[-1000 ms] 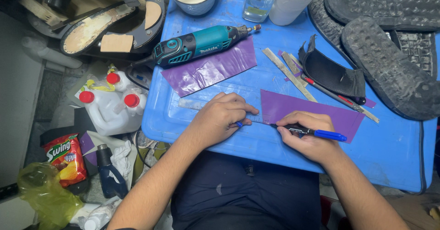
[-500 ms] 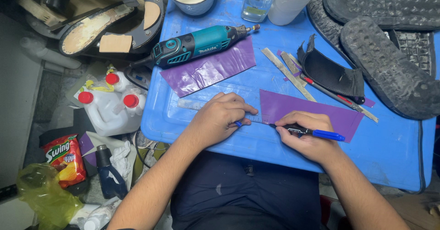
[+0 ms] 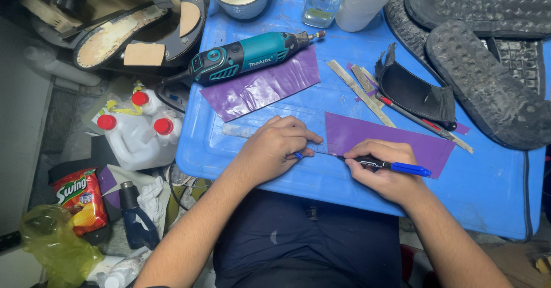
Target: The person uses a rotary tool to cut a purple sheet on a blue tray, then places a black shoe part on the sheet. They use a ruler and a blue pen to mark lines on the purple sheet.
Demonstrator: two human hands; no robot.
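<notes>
Near the front edge of the blue plastic lid (image 3: 493, 202) that serves as the work surface, a purple sheet (image 3: 396, 141) lies flat with its long axis running along that edge, from the middle of the lid out toward the right side. The right hand (image 3: 381, 170) sits on the sheet's near-left corner, fingers curled tight around a pen (image 3: 396, 165) with a blue cap, whose body lies almost level, cap to the right and tip to the left. The left hand (image 3: 275, 147) rests just off the sheet's left end, fingers bent and pressing down on a clear ruler (image 3: 244, 131) that stretches from the lid's left part across to the sheet; its fingertips lie just beside the pen's tip. So the sheet lies to the right of both hands' meeting point, the right hand is on it and nearer, and the ruler's edge and the pen line up roughly along the same left-right axis. A second, crinkled purple piece (image 3: 258, 87) lies farther back, under a teal rotary tool (image 3: 252, 55), well apart from the hands. Black shoe soles (image 3: 488, 87) crowd the back right corner. Against the earlier views, nothing readable has shifted: both hands, pen, ruler and sheet sit in the same places, with the same grips.
</notes>
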